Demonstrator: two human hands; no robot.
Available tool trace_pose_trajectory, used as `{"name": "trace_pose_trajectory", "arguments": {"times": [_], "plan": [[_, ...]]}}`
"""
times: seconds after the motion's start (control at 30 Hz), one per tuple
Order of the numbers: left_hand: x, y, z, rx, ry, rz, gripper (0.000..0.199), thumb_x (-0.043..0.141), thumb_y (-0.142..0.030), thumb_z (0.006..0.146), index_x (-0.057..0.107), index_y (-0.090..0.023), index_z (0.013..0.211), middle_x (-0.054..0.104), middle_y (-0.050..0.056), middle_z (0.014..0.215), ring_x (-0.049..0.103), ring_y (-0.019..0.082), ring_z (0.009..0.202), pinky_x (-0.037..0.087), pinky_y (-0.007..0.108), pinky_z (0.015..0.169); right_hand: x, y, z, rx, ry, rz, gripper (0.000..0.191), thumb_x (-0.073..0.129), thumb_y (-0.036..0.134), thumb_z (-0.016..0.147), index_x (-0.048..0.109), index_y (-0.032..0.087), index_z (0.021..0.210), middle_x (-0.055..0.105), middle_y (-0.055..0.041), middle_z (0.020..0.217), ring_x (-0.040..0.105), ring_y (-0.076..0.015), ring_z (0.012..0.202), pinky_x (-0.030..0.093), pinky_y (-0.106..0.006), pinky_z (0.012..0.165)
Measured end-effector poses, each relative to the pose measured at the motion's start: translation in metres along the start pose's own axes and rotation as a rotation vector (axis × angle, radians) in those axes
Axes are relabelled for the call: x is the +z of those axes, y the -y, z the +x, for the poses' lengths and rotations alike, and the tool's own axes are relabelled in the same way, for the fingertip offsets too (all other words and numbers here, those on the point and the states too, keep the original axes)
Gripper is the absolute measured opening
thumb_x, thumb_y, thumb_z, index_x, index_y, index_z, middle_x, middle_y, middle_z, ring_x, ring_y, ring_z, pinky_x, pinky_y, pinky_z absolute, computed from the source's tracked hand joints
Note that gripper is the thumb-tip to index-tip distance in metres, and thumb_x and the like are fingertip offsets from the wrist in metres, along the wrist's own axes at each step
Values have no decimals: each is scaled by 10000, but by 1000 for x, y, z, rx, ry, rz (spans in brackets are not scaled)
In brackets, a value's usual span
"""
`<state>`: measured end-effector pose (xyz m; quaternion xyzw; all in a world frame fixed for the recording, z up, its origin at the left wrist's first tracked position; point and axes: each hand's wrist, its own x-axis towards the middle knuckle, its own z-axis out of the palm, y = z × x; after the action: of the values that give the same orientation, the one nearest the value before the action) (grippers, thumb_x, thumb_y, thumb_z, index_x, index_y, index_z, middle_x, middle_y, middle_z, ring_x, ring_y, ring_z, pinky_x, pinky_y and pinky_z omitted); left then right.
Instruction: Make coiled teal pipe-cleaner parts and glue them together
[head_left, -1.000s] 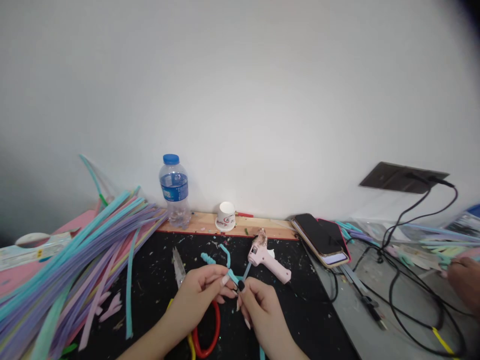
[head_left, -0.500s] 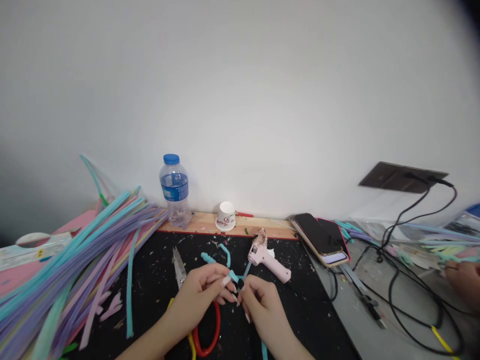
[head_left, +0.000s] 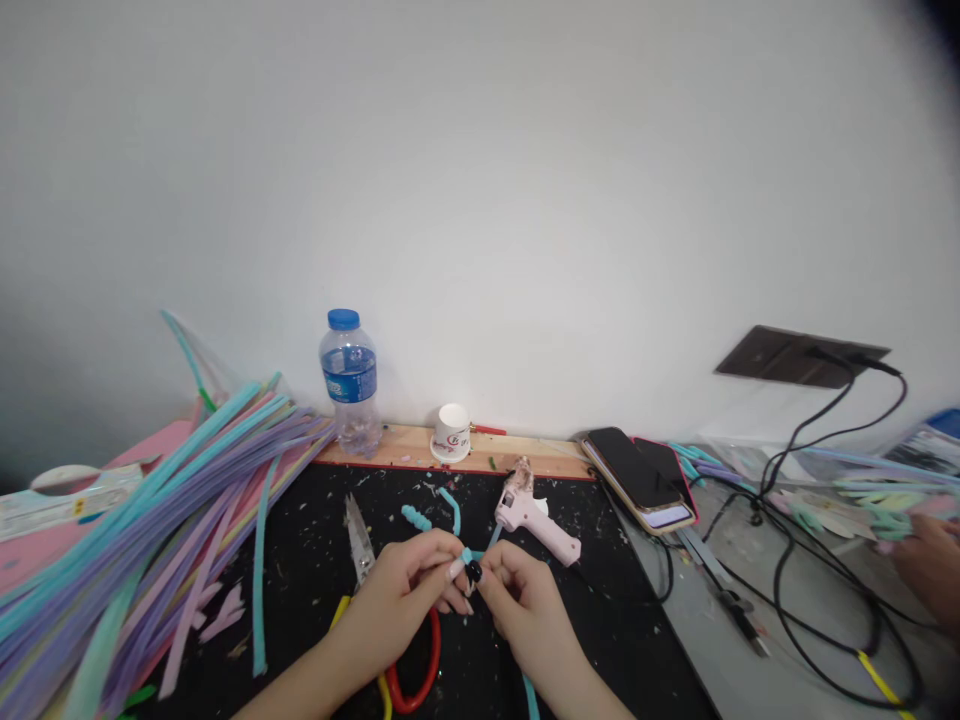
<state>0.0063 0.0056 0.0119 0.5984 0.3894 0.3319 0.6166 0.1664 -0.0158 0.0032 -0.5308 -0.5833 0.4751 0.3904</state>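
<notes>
My left hand (head_left: 401, 590) is closed, its thumb and fingers pinching a light-blue pipe cleaner (head_left: 467, 556) bent into a small shape. Close against it, my right hand (head_left: 529, 600) is closed too, with its fingertips at a small, shiny black round piece (head_left: 474, 571) between the hands. A blue strand hangs out below the right hand. Just beyond the fingers lie a coiled blue pipe cleaner piece (head_left: 416, 517) and a pink glue gun (head_left: 544, 530). Scissors (head_left: 360, 540) with red and yellow handles lie partly under my left hand and forearm.
Many pastel pipe cleaners (head_left: 187, 500) spread over the left side. Along the wall stand a water bottle (head_left: 349, 390) and a paper cup (head_left: 451, 435). Phones (head_left: 637, 470) and black cables (head_left: 784, 560) lie at the right, with another person's hand (head_left: 930, 565) at the far edge.
My hands have drawn closer together, and the black piece has shifted slightly left against the blue pipe cleaner. The other person's hand at the far right has moved a little.
</notes>
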Motion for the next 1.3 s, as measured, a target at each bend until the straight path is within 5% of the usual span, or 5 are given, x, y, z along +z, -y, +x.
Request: {"name": "trace_pose_trajectory", "arguments": {"times": [0.53, 1.3], "plan": [[1, 7, 2, 4, 101, -194, 99, 458, -248, 854, 516, -168, 848, 554, -27, 697, 613, 109, 532, 453, 218, 519, -7, 6, 3, 72, 106, 164, 272, 540, 365, 789, 436, 175, 624, 318, 109, 431, 221, -37, 354, 164, -182, 365], [1, 4, 0, 14, 124, -112, 99, 431, -237, 864, 503, -170, 848, 564, -23, 707, 609, 113, 545, 455, 228, 533, -12, 8, 3, 16, 96, 51, 230, 532, 251, 793, 447, 163, 599, 313, 93, 469, 239, -54, 426, 164, -193, 412]]}}
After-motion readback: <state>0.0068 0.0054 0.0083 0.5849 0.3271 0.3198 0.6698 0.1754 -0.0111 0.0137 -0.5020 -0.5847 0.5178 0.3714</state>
